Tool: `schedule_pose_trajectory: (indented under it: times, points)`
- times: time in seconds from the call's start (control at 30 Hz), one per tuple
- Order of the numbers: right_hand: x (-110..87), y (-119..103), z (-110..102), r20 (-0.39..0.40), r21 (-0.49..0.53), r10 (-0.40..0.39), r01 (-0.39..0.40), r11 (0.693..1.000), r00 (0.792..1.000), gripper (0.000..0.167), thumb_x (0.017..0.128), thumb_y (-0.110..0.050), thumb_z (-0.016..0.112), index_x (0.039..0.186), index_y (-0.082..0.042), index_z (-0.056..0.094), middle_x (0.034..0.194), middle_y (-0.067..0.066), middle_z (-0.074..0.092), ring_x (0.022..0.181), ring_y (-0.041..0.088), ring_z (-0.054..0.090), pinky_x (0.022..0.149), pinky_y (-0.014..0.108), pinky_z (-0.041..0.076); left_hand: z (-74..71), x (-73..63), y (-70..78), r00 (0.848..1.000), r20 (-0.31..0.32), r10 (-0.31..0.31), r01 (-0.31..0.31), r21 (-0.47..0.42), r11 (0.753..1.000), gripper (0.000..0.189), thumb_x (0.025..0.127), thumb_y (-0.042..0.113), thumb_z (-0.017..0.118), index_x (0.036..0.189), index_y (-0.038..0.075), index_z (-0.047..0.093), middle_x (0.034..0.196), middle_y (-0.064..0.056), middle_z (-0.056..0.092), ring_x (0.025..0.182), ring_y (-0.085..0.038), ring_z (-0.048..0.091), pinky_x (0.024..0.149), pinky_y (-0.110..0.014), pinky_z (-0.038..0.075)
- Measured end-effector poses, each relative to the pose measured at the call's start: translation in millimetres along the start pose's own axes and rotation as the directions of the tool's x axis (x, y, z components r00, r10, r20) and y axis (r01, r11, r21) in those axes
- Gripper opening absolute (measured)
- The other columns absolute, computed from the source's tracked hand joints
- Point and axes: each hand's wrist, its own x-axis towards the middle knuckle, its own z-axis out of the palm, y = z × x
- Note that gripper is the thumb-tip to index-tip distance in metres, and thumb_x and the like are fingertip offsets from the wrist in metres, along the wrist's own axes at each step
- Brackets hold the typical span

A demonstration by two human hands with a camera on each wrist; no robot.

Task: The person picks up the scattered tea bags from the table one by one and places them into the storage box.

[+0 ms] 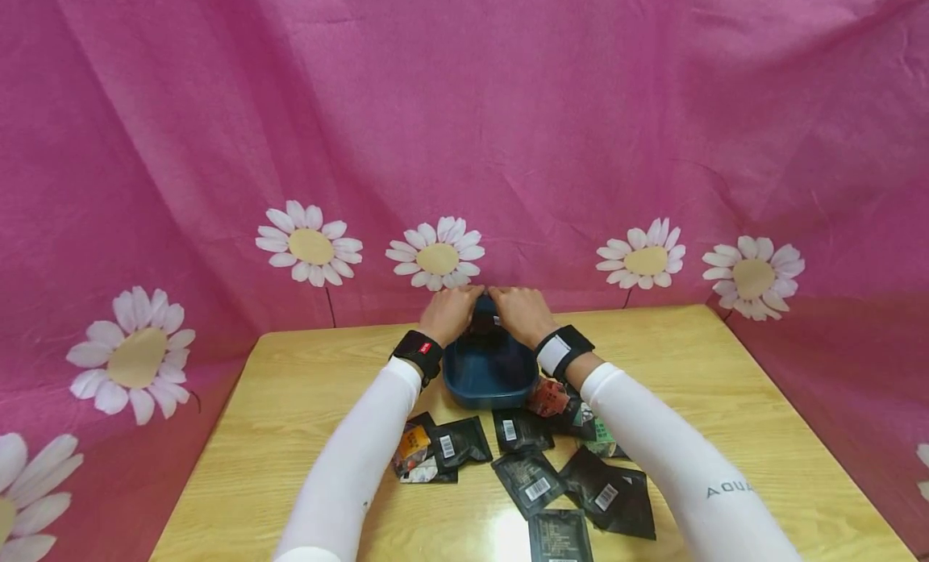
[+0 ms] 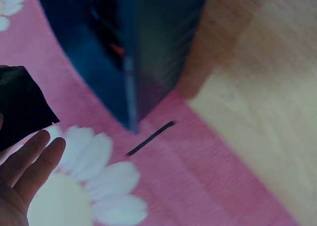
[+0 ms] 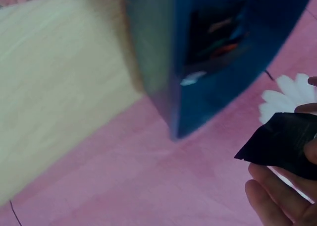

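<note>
My left hand (image 1: 447,312) and right hand (image 1: 522,310) are close together over the far end of a dark blue plastic bin (image 1: 490,401). Between them they pinch a small black sachet (image 3: 280,139), one hand at each side. In the left wrist view the same sachet (image 2: 22,104) has a corner jutting past two extended fingers (image 2: 42,161). My right thumb lies on top of it in the right wrist view, with fingers below. Inside the bin, at its far end, are several dark sachets (image 3: 215,40), partly in shadow.
Several black sachets (image 1: 530,480) lie loose on the wooden table (image 1: 290,433) in front of the bin. Some with coloured fronts (image 1: 414,447) lie by my left forearm. More lie beside my right forearm. A pink flowered cloth (image 1: 508,143) hangs behind the table.
</note>
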Motion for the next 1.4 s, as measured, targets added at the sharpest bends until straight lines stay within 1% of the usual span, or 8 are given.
schedule_pose_trajectory:
  times: [0.23, 0.53, 0.77, 0.9, 1.0, 1.13, 1.27, 1.4]
  points:
    - [0.8, -3.7, 24.8, 0.015, 0.016, 0.031, -0.031, 0.999, 0.999, 0.022, 0.093, -0.007, 0.057, 0.112, -0.008, 0.068, 0.099, 0.011, 0.075, 0.08, 0.036, 0.071, 0.064, 0.052, 0.057, 27.4, -1.5, -4.7, 0.995, 0.07, -0.07, 0.072, -0.031, 0.997, 0.031, 0.097, 0.009, 0.056, 0.128, 0.011, 0.065, 0.122, -0.003, 0.071, 0.097, -0.026, 0.072, 0.083, -0.04, 0.058]
    - [0.5, -0.1, 41.2, 0.149, 0.023, 0.073, -0.078, 0.997, 0.986, 0.029, 0.095, -0.011, 0.054, 0.121, -0.011, 0.066, 0.114, 0.01, 0.072, 0.091, 0.034, 0.071, 0.068, 0.053, 0.057, 44.1, 0.0, -2.9, 0.975, 0.201, -0.098, 0.104, -0.019, 0.994, 0.032, 0.097, 0.008, 0.054, 0.127, 0.011, 0.066, 0.119, -0.005, 0.071, 0.104, -0.025, 0.07, 0.091, -0.041, 0.055]
    - [-5.5, 0.4, 51.1, 0.276, -0.034, 0.062, -0.055, 0.998, 0.959, 0.043, 0.092, -0.011, 0.059, 0.136, -0.011, 0.059, 0.127, 0.011, 0.067, 0.108, 0.03, 0.068, 0.093, 0.053, 0.052, 50.9, -1.4, 0.4, 0.936, 0.336, -0.11, 0.106, 0.031, 0.994, 0.037, 0.099, 0.011, 0.052, 0.135, 0.009, 0.059, 0.131, -0.005, 0.066, 0.125, -0.025, 0.06, 0.111, -0.048, 0.042]
    - [-7.1, -3.6, 52.9, 0.361, -0.042, 0.064, -0.052, 0.998, 0.931, 0.043, 0.098, -0.016, 0.055, 0.141, -0.013, 0.054, 0.132, 0.01, 0.064, 0.122, 0.029, 0.06, 0.109, 0.06, 0.037, 53.9, -5.4, 0.2, 0.888, 0.432, -0.156, 0.116, 0.116, 0.986, 0.043, 0.1, 0.019, 0.05, 0.143, 0.014, 0.052, 0.144, 0.001, 0.056, 0.143, -0.024, 0.041, 0.12, -0.057, 0.021]
    - [-11.3, -5.3, 50.1, 0.395, -0.032, 0.081, -0.075, 0.997, 0.915, 0.042, 0.101, -0.023, 0.051, 0.143, -0.014, 0.052, 0.135, 0.011, 0.062, 0.127, 0.031, 0.056, 0.113, 0.063, 0.031, 54.3, -8.5, 2.9, 0.854, 0.489, -0.179, 0.15, 0.099, 0.984, 0.05, 0.101, 0.032, 0.049, 0.148, 0.016, 0.046, 0.151, 0.002, 0.048, 0.149, -0.025, 0.03, 0.121, -0.061, 0.012]
    - [-15.5, -5.7, 46.4, 0.411, -0.023, 0.097, -0.096, 0.995, 0.906, 0.051, 0.098, -0.029, 0.057, 0.146, -0.014, 0.048, 0.141, 0.012, 0.057, 0.133, 0.032, 0.051, 0.115, 0.062, 0.028, 49.2, -11.0, 3.5, 0.835, 0.517, -0.189, 0.195, 0.043, 0.98, 0.066, 0.095, 0.047, 0.057, 0.152, 0.02, 0.04, 0.156, 0.0, 0.041, 0.152, -0.027, 0.023, 0.121, -0.062, 0.007]
    - [-17.2, -4.7, 36.9, 0.413, 0.002, 0.089, -0.099, 0.995, 0.906, 0.064, 0.094, -0.031, 0.064, 0.15, -0.011, 0.04, 0.149, 0.014, 0.049, 0.139, 0.034, 0.045, 0.116, 0.063, 0.025, 34.6, -9.4, 3.4, 0.831, 0.525, -0.184, 0.203, 0.021, 0.979, 0.078, 0.088, 0.051, 0.064, 0.154, 0.023, 0.034, 0.161, -0.001, 0.032, 0.153, -0.034, 0.015, 0.121, -0.061, 0.006]
    - [-17.9, -1.4, 13.1, 0.364, 0.007, 0.094, -0.104, 0.995, 0.927, 0.073, 0.092, -0.032, 0.066, 0.154, -0.01, 0.033, 0.155, 0.014, 0.041, 0.142, 0.034, 0.04, 0.114, 0.066, 0.024, 12.8, -3.1, 7.0, 0.865, 0.481, -0.142, 0.151, 0.02, 0.988, 0.086, 0.087, 0.054, 0.065, 0.157, 0.024, 0.026, 0.165, -0.002, 0.022, 0.152, -0.038, 0.013, 0.121, -0.061, 0.01]
